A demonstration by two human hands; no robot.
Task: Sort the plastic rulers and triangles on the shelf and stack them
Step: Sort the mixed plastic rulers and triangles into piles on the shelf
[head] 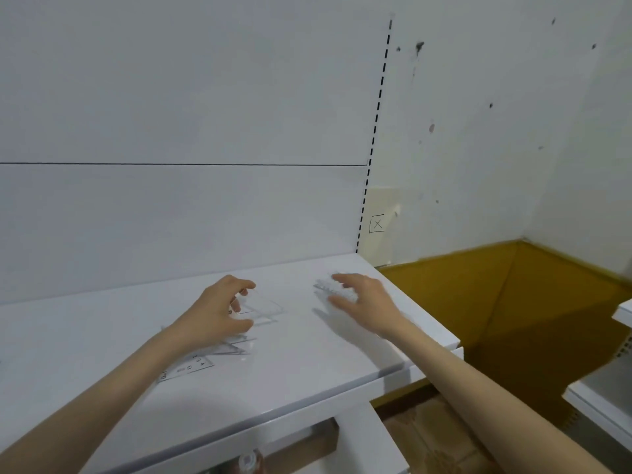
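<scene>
Several clear plastic pieces, thin, light, stiff, probably slick on the glossy shelf (307,364); likely best pried up by an edge. Triangle (261,307) at the fingertips of the left hand (219,313), second triangle (236,348) and numbered ruler (186,367) by its wrist, short ruler (328,289) beneath the right hand (366,302). Hands apart: left curled, seemingly pinching the triangle's corner; right spread flat, pressing its ruler.
</scene>
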